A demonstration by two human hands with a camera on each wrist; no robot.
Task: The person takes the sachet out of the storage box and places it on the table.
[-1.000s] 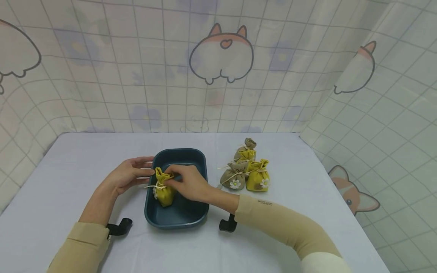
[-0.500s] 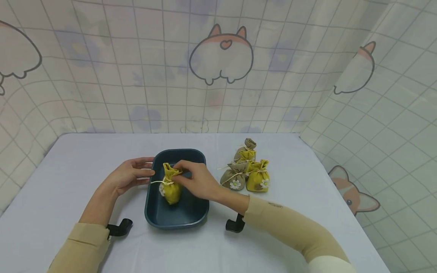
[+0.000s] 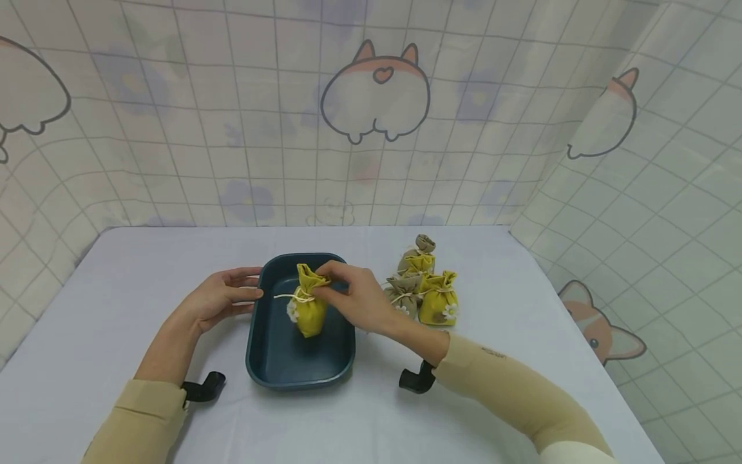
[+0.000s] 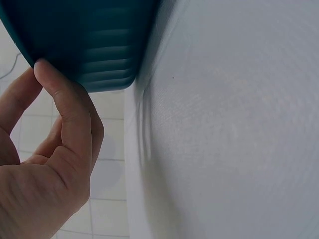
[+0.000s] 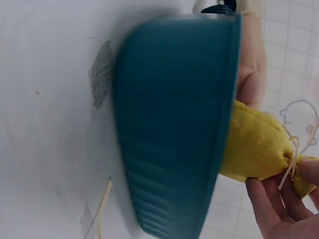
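Observation:
My right hand (image 3: 365,299) pinches a yellow drawstring pouch (image 3: 310,316) by its gathered neck. The pouch has a white flower and a pale cord. It hangs upright over the dark teal basin (image 3: 278,377); in the right wrist view the bottom of the pouch (image 5: 254,139) sits partly behind the basin's rim. My left hand (image 3: 217,299) lies at the basin's left side, its fairly straight fingers touching the edge. From the left wrist view, a fingertip (image 4: 42,67) meets the rim of the basin (image 4: 99,35).
Several grey-beige and yellow drawstring pouches (image 3: 438,303) stand clustered on the white-covered table (image 3: 174,251), right of the basin. My right hand and forearm pass in front of them. A curtain (image 3: 261,129) with a grid and corgi print hangs behind.
My right hand has carried the yellow pouch up and to the right, from the basin's left side to over its middle. The left hand and the basin have stayed put.

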